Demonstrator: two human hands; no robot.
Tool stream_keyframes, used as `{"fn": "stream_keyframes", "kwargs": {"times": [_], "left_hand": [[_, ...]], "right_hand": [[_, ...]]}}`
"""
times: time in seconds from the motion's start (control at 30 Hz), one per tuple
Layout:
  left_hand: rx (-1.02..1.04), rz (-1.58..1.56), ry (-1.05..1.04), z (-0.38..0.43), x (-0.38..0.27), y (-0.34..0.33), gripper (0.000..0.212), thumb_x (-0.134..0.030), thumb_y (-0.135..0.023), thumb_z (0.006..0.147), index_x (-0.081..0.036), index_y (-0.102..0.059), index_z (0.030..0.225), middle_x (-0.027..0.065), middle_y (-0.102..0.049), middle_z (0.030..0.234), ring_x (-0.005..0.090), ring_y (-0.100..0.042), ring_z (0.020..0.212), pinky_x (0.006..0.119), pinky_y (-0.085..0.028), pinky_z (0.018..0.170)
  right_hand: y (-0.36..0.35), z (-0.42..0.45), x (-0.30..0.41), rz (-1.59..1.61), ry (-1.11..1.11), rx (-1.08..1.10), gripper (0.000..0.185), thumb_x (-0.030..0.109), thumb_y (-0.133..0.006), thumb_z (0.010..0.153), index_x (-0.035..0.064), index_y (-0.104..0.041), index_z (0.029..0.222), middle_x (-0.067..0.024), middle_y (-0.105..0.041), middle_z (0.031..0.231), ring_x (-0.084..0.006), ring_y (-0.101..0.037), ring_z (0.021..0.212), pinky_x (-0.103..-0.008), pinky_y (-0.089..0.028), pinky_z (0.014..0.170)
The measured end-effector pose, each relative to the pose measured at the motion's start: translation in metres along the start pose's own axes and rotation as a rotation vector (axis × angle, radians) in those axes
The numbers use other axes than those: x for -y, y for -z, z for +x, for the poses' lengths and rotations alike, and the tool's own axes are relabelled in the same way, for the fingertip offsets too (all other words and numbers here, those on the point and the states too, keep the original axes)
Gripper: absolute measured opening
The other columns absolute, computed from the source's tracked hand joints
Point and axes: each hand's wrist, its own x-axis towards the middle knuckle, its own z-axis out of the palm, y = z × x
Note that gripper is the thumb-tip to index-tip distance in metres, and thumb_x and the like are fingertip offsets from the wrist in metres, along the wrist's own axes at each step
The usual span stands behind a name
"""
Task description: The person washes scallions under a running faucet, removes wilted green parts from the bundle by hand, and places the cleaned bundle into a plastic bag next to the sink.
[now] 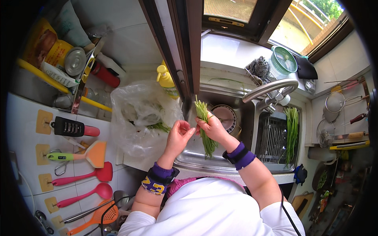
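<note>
My right hand grips a bunch of long green stems, which look like garlic chives, over the left sink basin. Pale cut ends point away from me and the darker green ends hang towards me. To the left of the bunch, my left hand has its fingers curled and its thumb apart, and I see nothing clearly held in it. Below and beyond the bunch is a round drain strainer, partly covered by my right hand. A second bunch of green stems lies over the right basin.
A clear plastic bag with green scraps lies left of the sink, near a yellow pump bottle. The curved faucet reaches over the basins. A wire rack sits in the right basin. A green colander stands on the sill.
</note>
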Motion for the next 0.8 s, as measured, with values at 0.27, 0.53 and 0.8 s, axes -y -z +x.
{"fn": "stream_keyframes", "kwargs": {"times": [0.27,0.53,0.8], "left_hand": [[-0.007,0.376,-0.229,-0.016,-0.027,-0.019,0.027,-0.008,-0.068,0.072,-0.005,-0.054,0.095,-0.0007,-0.055,0.068,0.0054,-0.043,0.051,0.02,-0.037,0.048],[-0.072,0.459,-0.327,-0.015,-0.011,-0.02,0.014,-0.005,-0.064,0.077,-0.003,-0.058,0.09,0.0019,-0.059,0.071,0.0042,-0.048,0.054,0.02,-0.041,0.052],[-0.161,0.134,-0.234,-0.024,-0.015,-0.011,0.023,-0.003,-0.065,0.074,-0.005,-0.054,0.095,0.002,-0.06,0.077,0.0055,-0.045,0.052,0.02,-0.038,0.049]], "right_hand": [[-0.003,-0.013,0.011,-0.291,-0.126,0.054,0.018,0.014,-0.057,0.08,0.004,-0.047,0.09,-0.0066,-0.057,0.064,-0.0153,-0.058,0.055,-0.0284,-0.046,0.049],[-0.01,-0.023,0.011,-0.717,0.013,0.018,0.024,0.02,-0.06,0.074,0.0046,-0.045,0.084,-0.0175,-0.058,0.065,-0.0372,-0.058,0.064,-0.0451,-0.045,0.054],[-0.013,-0.028,0.012,-0.686,-0.046,0.022,0.026,0.022,-0.061,0.074,0.0047,-0.047,0.088,-0.0183,-0.059,0.071,-0.0384,-0.057,0.069,-0.0445,-0.044,0.058]]}}
